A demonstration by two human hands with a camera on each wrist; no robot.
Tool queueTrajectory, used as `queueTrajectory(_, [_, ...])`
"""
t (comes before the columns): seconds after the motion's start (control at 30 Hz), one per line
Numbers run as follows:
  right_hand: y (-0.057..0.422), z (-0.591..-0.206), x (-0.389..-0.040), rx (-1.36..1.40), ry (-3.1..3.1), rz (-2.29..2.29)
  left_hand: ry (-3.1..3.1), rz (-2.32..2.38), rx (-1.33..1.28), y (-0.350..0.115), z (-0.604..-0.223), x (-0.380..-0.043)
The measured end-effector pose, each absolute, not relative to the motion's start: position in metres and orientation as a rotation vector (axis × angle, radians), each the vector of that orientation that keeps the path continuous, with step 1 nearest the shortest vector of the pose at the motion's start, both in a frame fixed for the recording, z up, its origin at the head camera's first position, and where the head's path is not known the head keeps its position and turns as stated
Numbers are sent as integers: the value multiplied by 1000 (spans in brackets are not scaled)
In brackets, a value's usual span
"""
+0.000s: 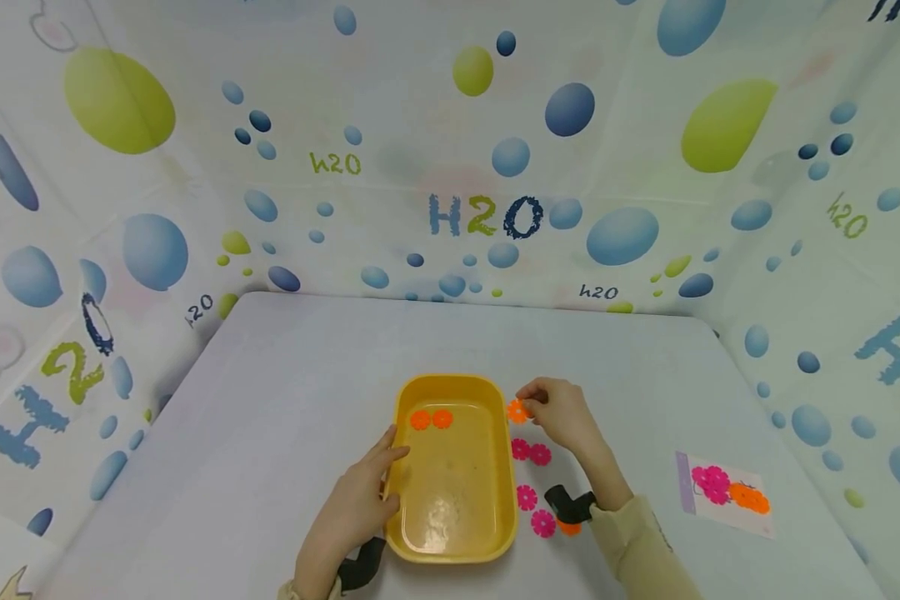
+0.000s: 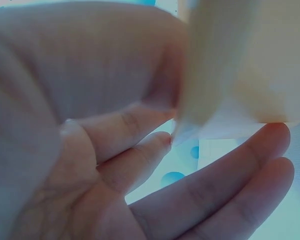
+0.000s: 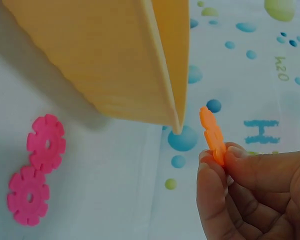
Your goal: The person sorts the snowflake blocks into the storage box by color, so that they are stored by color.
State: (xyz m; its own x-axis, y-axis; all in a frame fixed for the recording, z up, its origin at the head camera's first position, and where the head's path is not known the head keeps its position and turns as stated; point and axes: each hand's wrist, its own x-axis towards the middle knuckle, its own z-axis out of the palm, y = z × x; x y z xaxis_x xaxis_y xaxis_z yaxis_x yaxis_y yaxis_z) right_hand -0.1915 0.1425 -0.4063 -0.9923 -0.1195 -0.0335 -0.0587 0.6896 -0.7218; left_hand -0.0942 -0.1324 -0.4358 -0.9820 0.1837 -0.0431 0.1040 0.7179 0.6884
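My right hand (image 1: pixel 562 412) pinches an orange flower-shaped disc (image 3: pixel 213 135) between thumb and fingertips, just right of the yellow tray (image 1: pixel 450 550). In the right wrist view the disc is seen nearly edge-on. With fingertips over its left rim, my left hand (image 1: pixel 352 504) holds the tray; close up in the left wrist view, some fingers extend along the tray's outer side. Two orange discs (image 1: pixel 431 419) lie side by side near the tray's far end. Pink notched discs (image 1: pixel 540 454) lie in pairs on the table along the tray's right side.
Another orange disc (image 1: pixel 568 528) is partly covered by the black strap (image 1: pixel 570 505) at my right wrist. Farther right lies a card (image 1: pixel 720 517) bearing pink discs (image 1: pixel 712 483) and orange discs (image 1: pixel 750 498). A printed curtain (image 1: pixel 390 242) surrounds the white table (image 1: pixel 285 400).
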Motion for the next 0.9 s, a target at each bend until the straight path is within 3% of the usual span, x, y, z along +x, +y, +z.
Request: queueTrajectory(0.9, [94, -396, -207, -226, 2650, -1366, 2807, 1097, 194, -131, -439, -96])
